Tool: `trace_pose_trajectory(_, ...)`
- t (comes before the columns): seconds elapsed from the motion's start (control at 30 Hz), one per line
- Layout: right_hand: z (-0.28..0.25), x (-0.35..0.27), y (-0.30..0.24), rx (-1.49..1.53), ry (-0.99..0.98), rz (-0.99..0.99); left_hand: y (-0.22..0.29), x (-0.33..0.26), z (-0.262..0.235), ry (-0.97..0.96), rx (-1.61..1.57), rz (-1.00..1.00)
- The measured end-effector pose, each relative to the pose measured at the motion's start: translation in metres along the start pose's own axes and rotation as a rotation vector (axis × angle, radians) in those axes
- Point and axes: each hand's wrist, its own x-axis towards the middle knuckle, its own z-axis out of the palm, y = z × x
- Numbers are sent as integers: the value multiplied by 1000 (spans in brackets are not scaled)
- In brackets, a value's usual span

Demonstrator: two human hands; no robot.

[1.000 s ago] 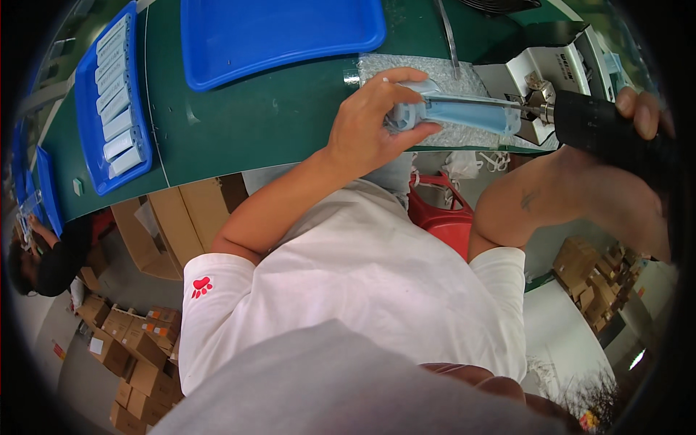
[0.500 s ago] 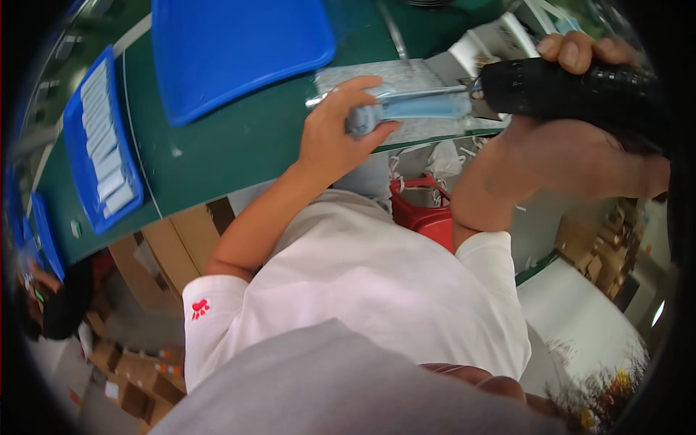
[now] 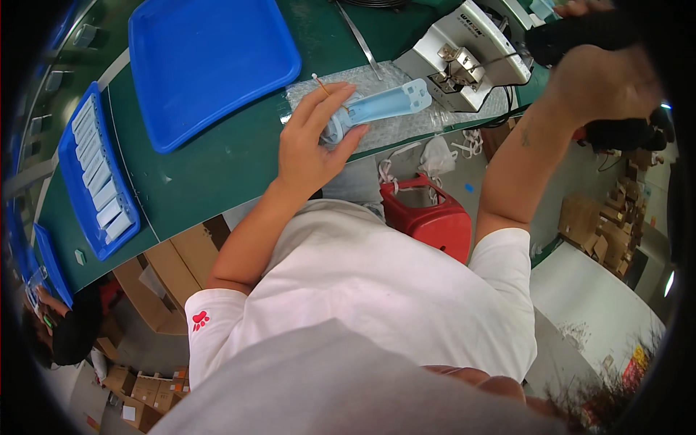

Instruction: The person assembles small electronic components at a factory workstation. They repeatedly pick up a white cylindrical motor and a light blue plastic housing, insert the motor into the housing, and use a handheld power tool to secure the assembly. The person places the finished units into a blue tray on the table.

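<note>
My left hand [image 3: 315, 141] grips the round end of a light blue plastic housing [image 3: 388, 105] over a sheet of bubble wrap [image 3: 312, 88]. A thin orange lead [image 3: 320, 83] with a pale tip sticks out beside the fingers. At the far right, my right hand [image 3: 605, 83], partly blurred, is closed round a black electric screwdriver [image 3: 580, 36]. The driver's thin bit [image 3: 502, 58] points left, its end at the metal pickup of a white and dark screw feeder [image 3: 475, 32]. Whether a screw sits on the bit is too small to tell.
A large blue tray [image 3: 210, 72] lies on the green table [image 3: 196, 185]. Left of it, a narrower blue tray [image 3: 119, 243] carries a row of white pieces. Tweezers [image 3: 359, 40] lie behind the bubble wrap. A red stool [image 3: 428, 221] stands below the table edge; another person [image 3: 76, 326] sits far left.
My right hand has drawn the screwdriver away from the blue housing, up and right to the screw feeder. My left hand, still holding the housing, has shifted slightly left and tilted it.
</note>
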Motion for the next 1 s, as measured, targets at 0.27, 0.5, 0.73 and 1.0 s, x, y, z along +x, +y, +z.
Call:
trace_pose_trajectory(0.27, -41, -35, 5, 776, 149, 709, -5, -2, -2, -7, 29, 16)
trace_pose_trajectory(0.5, -27, -27, -27, 710, 190, 565, -10, -1, 1, 70, 34, 52)
trace_pose_trajectory(0.73, -2, -51, -18, 635, 174, 563, -8, -4, 0, 47, 18, -1)
trace_pose_trajectory(1.0, 3, -57, -24, 655, 159, 553, -11, -3, 2, 62, 42, 13)
